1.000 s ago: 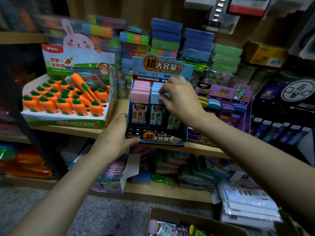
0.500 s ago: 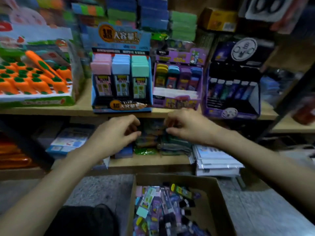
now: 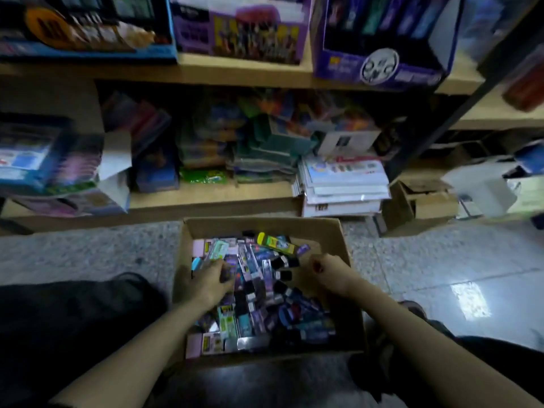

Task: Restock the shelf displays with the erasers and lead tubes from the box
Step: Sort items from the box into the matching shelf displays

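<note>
The cardboard box (image 3: 259, 225) sits open on the floor right in front of the person, between the knees and directly under the shelf (image 3: 206, 72). That probably keeps stock within reach of both arms.

On the left, the left hand (image 3: 206, 280) is down in the box's left half. Its fingers bend onto the loose pile of erasers and lead tubes (image 3: 260, 293), touching the packets by the left wall. The blur hides whether it has pinched one or is only sorting through, so I cannot tell its hold. Pink erasers (image 3: 195, 347) lie flat in the near-left corner, nearer the person than this hand.

The pile fills the middle of the box, with slim purple and black tubes lying crosswise between the two hands. A yellow-green tube (image 3: 275, 243) lies at the far side, beyond both hands.

On the right, the right hand (image 3: 326, 270) hovers over the box's right side, just above the pile. Its fingers are curled into a loose fist and nothing shows in it. It looks ready to pick while the left hand sorts.

Up on the shelf stand the blue display (image 3: 88, 53), the purple display (image 3: 241, 39) and the dark violet display (image 3: 379, 64), from left to right. All three are well apart from the hands. Each piece must be lifted from the floor up to them.
</note>
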The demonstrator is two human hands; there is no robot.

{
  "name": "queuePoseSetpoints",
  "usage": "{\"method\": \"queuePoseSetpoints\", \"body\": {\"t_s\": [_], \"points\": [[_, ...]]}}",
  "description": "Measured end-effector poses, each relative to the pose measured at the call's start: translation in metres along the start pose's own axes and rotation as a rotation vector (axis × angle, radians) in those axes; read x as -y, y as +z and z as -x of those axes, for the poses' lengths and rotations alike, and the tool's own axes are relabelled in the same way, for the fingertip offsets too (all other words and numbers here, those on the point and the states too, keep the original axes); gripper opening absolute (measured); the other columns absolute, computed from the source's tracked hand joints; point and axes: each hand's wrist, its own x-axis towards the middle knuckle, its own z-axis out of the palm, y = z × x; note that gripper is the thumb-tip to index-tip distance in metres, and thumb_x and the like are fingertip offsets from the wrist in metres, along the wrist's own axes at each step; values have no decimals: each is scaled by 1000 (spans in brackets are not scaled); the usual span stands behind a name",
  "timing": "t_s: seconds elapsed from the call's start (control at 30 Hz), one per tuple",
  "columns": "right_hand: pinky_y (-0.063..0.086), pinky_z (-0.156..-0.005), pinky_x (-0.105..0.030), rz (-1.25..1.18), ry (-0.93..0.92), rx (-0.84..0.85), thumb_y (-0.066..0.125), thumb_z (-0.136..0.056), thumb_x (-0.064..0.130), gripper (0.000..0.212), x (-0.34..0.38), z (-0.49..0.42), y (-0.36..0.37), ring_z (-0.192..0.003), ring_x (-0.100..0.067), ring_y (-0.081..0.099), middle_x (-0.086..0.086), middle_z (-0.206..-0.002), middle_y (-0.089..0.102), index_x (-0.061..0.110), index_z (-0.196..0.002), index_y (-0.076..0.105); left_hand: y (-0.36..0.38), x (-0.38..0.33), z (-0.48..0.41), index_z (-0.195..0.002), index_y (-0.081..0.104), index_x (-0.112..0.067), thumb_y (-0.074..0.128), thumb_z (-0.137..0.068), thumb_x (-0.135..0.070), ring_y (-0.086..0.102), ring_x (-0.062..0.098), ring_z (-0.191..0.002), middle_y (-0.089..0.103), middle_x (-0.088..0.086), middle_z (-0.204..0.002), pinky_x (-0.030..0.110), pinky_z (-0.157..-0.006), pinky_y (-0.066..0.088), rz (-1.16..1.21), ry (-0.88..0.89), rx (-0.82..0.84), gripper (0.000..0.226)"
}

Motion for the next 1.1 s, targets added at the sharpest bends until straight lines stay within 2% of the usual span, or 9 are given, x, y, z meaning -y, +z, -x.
{"method": "queuePoseSetpoints", "body": {"t_s": [0.1,0.17,0.23,0.33,0.5,0.7,0.8,0.93,1.1], "points": [[45,-78,-29,-64,77,90,59,-89,23,27,-24,-12,41,-101,-28,62,-13,-111,66,10,-113,62,26,20,6,-118,55,-14,64,-85,-34,47,30,-116,52,14,-123,36,-94,37,-48,-112,-75,40],[43,-88,-29,-31,82,128,65,-85,27,44,-37,-18,64,-111,-28,56,-14,-124,59,12,-125,54,40,32,12,-126,50,-6,68,-83,-29,42,33,-122,43,20,-132,38,-99,37,25,-162,-39,52],[36,-100,-28,48,30,184,69,-81,34,68,-49,-21,83,-125,-28,44,-11,-137,45,15,-139,39,53,43,21,-135,42,-5,69,-82,-34,36,33,-129,31,17,-142,37,-105,32,-13,-188,13,65],[29,-104,-33,219,-5,174,67,-78,52,87,-61,-23,106,-128,-30,34,-9,-142,33,19,-145,24,68,47,31,-139,37,-10,66,-82,-46,36,31,-123,31,14,-139,35,-102,33,-135,-187,11,74],[30,-103,-34,240,-18,81,67,-76,53,88,-63,-24,123,-123,-29,36,-9,-137,39,18,-143,23,67,40,26,-131,43,-2,75,-76,-36,41,37,-113,41,22,-124,38,-95,34,-58,-273,-80,73],[37,-102,-35,-38,111,121,73,-77,37,83,-54,-25,132,-124,-31,42,-12,-135,45,10,-142,29,61,39,23,-137,34,-3,68,-81,-41,44,33,-116,44,20,-127,35,-96,37,-181,-272,-17,76],[43,-96,-34,-147,148,155,72,-80,32,67,-51,-22,136,-117,-29,51,-11,-130,53,11,-135,42,60,42,26,-141,29,-7,62,-84,-47,43,29,-117,43,16,-130,32,-98,36,-272,-238,47,77],[46,-90,-30,-187,144,144,73,-79,28,52,-50,-18,134,-112,-28,57,-11,-124,60,8,-124,54,61,41,30,-131,41,-11,62,-84,-48,40,31,-116,39,15,-132,34,-99,35,-289,-232,159,63],[46,-83,-29,-239,185,126,73,-80,25,47,-52,-13,129,-109,-28,58,-12,-120,62,8,-121,56,57,43,24,-127,43,-7,66,-79,-52,44,31,-117,39,17,-132,34,-99,39,-324,-249,205,70]]}}
